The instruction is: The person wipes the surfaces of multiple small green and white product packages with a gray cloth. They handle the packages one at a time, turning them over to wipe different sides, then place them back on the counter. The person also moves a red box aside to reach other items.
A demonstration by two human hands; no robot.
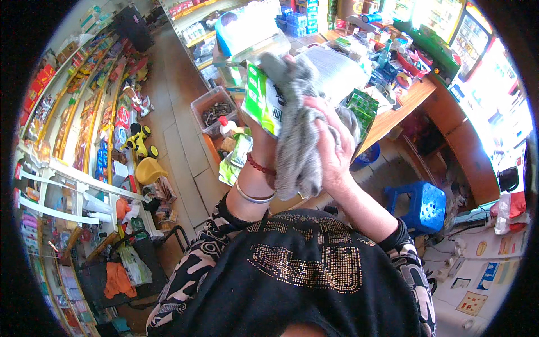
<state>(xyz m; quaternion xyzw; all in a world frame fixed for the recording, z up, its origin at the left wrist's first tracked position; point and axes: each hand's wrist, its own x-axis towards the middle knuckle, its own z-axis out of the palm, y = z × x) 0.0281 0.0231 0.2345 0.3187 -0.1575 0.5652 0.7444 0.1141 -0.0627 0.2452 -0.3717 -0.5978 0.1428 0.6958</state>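
Note:
A grey knitted cloth point(298, 143) hangs in folds before my chest, bunched under my right hand point(334, 147), whose fingers press into it. My left hand point(263, 145) holds a green and white printed package point(262, 99) upright from behind; most of its fingers are hidden by the package and cloth. The cloth lies against the package's right side and covers part of its printed face. A red bead bracelet point(259, 165) and a silver bangle point(252, 196) circle my left wrist.
A cluttered wooden counter point(398, 116) stands ahead right, with a blue plastic stool point(421, 206) nearby. Left of my hands are a clear plastic bin point(214, 107) and a green-white packet point(238, 156). Stocked shelves point(84, 126), a yellow toy tricycle point(141, 139) and a yellow seat point(150, 170) line the tiled aisle.

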